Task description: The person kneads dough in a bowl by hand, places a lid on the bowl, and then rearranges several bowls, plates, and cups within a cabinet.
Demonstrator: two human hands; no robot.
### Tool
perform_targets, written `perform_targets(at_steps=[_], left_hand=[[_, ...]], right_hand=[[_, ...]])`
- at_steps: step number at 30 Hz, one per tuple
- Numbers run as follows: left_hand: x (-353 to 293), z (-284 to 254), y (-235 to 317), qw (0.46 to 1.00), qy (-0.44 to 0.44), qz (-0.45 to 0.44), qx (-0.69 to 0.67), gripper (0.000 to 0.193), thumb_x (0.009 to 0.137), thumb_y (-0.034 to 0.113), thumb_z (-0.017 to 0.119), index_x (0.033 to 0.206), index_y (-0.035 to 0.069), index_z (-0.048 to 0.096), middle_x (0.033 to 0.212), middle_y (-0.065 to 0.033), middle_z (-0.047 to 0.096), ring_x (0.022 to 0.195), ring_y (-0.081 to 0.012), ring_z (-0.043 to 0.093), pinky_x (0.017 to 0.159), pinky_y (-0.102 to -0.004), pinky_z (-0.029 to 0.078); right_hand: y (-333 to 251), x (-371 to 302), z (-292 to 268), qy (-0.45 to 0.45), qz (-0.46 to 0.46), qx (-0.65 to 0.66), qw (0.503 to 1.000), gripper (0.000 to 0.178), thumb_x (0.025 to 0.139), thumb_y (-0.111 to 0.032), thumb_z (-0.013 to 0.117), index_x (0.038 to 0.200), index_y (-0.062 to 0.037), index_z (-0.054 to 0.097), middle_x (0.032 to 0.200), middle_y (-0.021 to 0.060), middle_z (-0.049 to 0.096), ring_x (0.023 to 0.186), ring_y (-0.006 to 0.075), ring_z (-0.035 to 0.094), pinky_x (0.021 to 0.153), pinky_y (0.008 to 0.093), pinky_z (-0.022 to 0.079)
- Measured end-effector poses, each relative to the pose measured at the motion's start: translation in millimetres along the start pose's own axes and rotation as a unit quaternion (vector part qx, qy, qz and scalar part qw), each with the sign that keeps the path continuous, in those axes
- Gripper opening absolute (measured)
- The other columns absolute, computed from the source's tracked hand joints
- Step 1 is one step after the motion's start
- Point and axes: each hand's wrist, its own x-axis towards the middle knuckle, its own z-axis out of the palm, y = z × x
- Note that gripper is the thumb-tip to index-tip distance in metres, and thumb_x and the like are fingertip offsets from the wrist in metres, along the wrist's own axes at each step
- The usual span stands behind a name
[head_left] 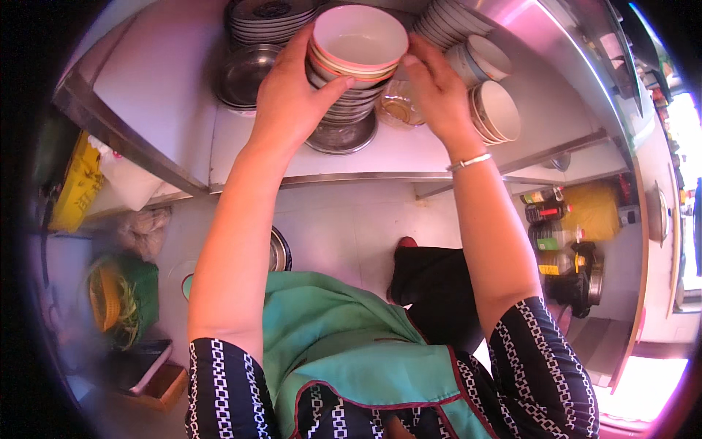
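Note:
My left hand (285, 99) grips a short stack of white bowls (360, 38) with coloured rims, its thumb lying across the front of their sides. On the stack's right side, the fingers of my right hand (442, 91) close against the rim; its fingertips are partly hidden. Directly beneath the bowls is a stack of metal bowls (344, 135) on the shelf. I cannot tell whether the white bowls rest on it. A clear glass bowl (401, 104) stands between that stack and my right hand.
Dark plates (270, 13) and a metal dish (245, 77) are at the shelf's left. More bowls (497, 110) lie tilted at the right. The metal shelf edge (351, 175) runs across in front. Bottles (552, 234) stand lower right; a green basket (135, 293) is lower left.

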Motion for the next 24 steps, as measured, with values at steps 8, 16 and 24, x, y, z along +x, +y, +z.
perform_targets(at_steps=[8,16,24], left_hand=[[-27,-8,-5,0.999,0.003,-0.021,-0.025,0.077,0.072,0.022,0.076,0.136,0.007,0.037,0.131,-0.018,0.048,0.121,-0.0322,0.048,0.099,-0.0386,0.04],[-112,10,-46,0.983,-0.04,-0.161,-0.075,0.072,0.078,0.014,0.07,0.139,0.006,0.034,0.137,-0.0161,0.044,0.123,-0.0285,0.046,0.099,-0.0393,0.04],[-115,14,-61,0.98,-0.039,-0.175,-0.087,0.067,0.081,0.008,0.066,0.14,0.008,0.034,0.14,-0.0127,0.042,0.123,-0.0265,0.046,0.1,-0.039,0.039]], right_hand=[[53,18,-83,0.104,0.049,-0.084,0.99,0.03,0.087,-0.02,0.058,0.114,-0.0064,0.061,0.102,0.0114,0.067,0.093,0.0203,0.064,0.085,0.03,0.047],[119,60,-143,-0.027,-0.015,-0.505,0.862,0.032,0.084,-0.016,0.054,0.115,-0.0086,0.06,0.11,0.0174,0.062,0.102,0.0347,0.059,0.09,0.0418,0.046],[136,74,-163,-0.063,-0.012,-0.501,0.863,0.03,0.085,-0.024,0.055,0.11,-0.0087,0.063,0.107,0.0185,0.062,0.102,0.0354,0.058,0.092,0.0438,0.044]])
